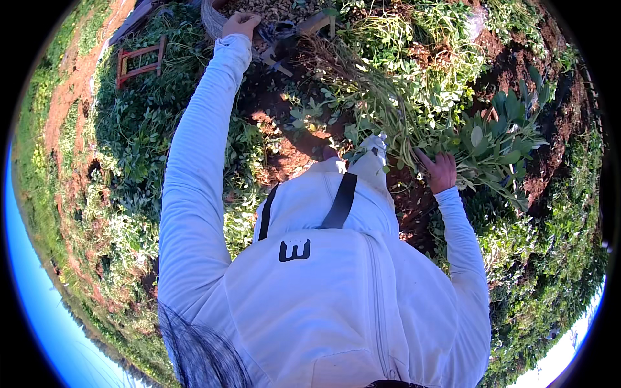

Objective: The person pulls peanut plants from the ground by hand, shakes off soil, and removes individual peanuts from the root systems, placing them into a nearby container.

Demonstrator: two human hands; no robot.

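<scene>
My right hand (441, 173) is closed around the stems of a bundle of uprooted leafy plants (507, 131), probably peanut plants. Their broad green leaves fan out to the right, and thin stems and roots trail up and left towards a round container (212, 19). Many small tan pods (276, 8), which look like peanuts, fill the container at the top edge of the view. At its near rim is my left hand (241, 25), arm stretched far forward, fingers curled over the edge. The fingertips of that hand are partly hidden.
A small reddish frame (140, 60), perhaps a stool, lies among leaves on the left. Pulled plants (436, 63) are heaped ahead and to the right. Reddish soil (286, 160) shows near my feet. A light wooden piece (315, 23) crosses the container's right side.
</scene>
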